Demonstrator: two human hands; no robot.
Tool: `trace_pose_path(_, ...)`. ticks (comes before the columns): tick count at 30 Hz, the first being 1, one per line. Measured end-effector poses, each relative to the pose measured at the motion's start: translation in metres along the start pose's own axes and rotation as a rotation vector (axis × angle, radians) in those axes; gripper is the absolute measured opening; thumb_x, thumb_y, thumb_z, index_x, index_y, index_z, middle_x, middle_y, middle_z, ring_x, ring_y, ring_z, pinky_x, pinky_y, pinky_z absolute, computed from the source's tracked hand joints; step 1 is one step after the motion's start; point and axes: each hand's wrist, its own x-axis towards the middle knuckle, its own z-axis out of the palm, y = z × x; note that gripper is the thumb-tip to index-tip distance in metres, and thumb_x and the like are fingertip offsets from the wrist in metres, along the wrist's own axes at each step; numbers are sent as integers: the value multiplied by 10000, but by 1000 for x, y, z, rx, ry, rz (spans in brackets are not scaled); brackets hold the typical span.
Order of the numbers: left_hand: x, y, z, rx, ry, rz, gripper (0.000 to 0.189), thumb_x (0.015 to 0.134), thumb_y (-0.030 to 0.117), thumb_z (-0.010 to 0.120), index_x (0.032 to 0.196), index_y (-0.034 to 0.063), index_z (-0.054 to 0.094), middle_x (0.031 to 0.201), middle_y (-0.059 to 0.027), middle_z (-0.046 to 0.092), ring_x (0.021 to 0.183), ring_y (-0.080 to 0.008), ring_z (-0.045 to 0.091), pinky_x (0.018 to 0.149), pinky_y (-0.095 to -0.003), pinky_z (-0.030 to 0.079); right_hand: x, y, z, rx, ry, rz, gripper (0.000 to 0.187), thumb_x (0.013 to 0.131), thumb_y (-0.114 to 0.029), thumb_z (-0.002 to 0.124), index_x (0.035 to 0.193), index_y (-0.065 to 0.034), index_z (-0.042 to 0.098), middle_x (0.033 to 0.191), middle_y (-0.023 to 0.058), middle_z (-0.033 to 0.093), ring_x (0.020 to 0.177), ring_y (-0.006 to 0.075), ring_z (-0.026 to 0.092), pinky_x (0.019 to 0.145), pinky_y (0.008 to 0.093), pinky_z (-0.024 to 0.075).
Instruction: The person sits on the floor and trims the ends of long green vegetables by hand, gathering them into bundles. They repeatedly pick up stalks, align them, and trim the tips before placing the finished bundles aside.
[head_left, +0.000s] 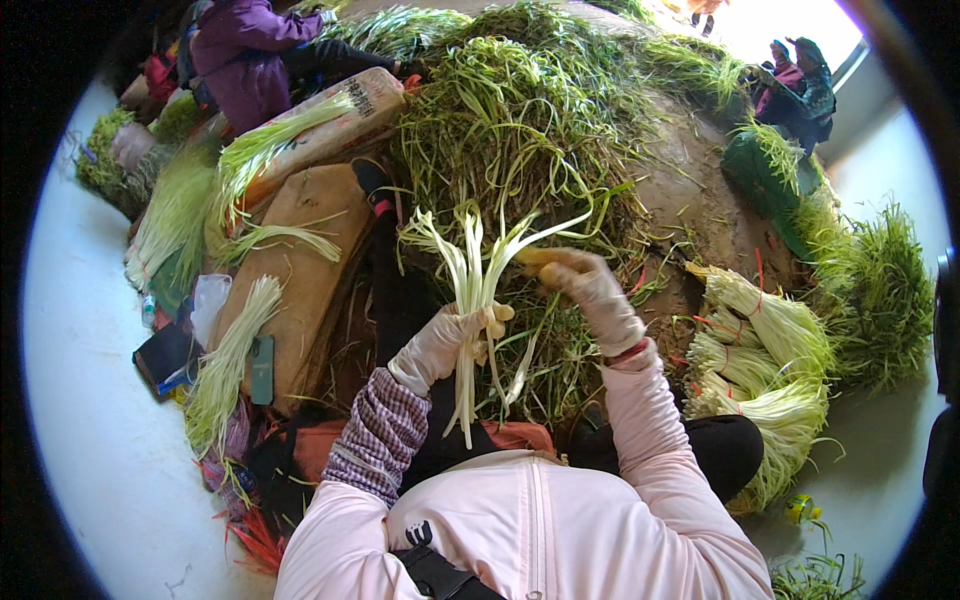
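My gloved left hand is closed around several pale stalks of a leafy green vegetable, perhaps garlic chives; their leafy tops spread upward and the white ends hang below the fist. To the right of the stalks is my gloved right hand, blurred, its fingers bent near the leaves; whether it grips anything is unclear. Beyond both hands rises a big heap of uncut green plants. On the left, a loose bunch of trimmed stalks lies on a brown board. Bundles tied with red bands are stacked at right.
A phone lies at the board's edge. A long wrapped package holds more stalks. A person in purple sits at upper left, others at upper right. A green sack and a white wall are at right.
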Motion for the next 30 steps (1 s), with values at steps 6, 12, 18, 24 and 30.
trace_pose_path(6, -10, -1, 13, 170, 40, -80, 294, 859, 313, 684, 988, 51, 650, 790, -6, 609, 628, -81, 537, 501, -221, 443, 15, 16, 16, 394, 86, 65, 328, 787, -238, 746, 1058, -80, 648, 900, -37, 660, 593, 27, 515, 449, 159, 361)
trace_pose_path(12, -22, 5, 5, 311, 17, -18, 318, 884, 379, 632, 868, 61, 634, 745, -16, 594, 581, -85, 522, 496, -224, 438, 23, -39, -61, 289, 312, -258, 131, 865, -187, 665, 923, -71, 657, 786, 29, 677, 502, 53, 500, 387, 185, 337)
trace_pose_path(18, -29, 19, -9, 15, -235, 353, 315, 868, 373, 650, 875, 67, 575, 670, -34, 554, 488, -85, 512, 458, -231, 497, 18, -86, -104, 313, 411, -590, 207, 894, -222, 625, 1020, -58, 607, 897, 54, 637, 758, 117, 569, 689, 280, 476)
trace_pose_path(24, -7, 20, -7, -95, 213, 481, 275, 920, 415, 556, 976, 146, 546, 832, 16, 564, 635, -89, 547, 575, -224, 503, 10, -3, 36, -95, -282, 33, 788, 812, -296, 732, 1415, 1, 322, 1298, 131, 511, 1175, 184, 476, 1011, 353, 381)
trace_pose_path(30, -11, 58, -75, -679, -299, 604, 215, 963, 318, 494, 966, 115, 566, 812, 7, 566, 678, -105, 587, 662, -327, 541, -8, -28, 17, -448, -419, 345, 357, 877, -148, 645, 1211, -31, 598, 952, 40, 687, 698, 82, 564, 671, 238, 487)
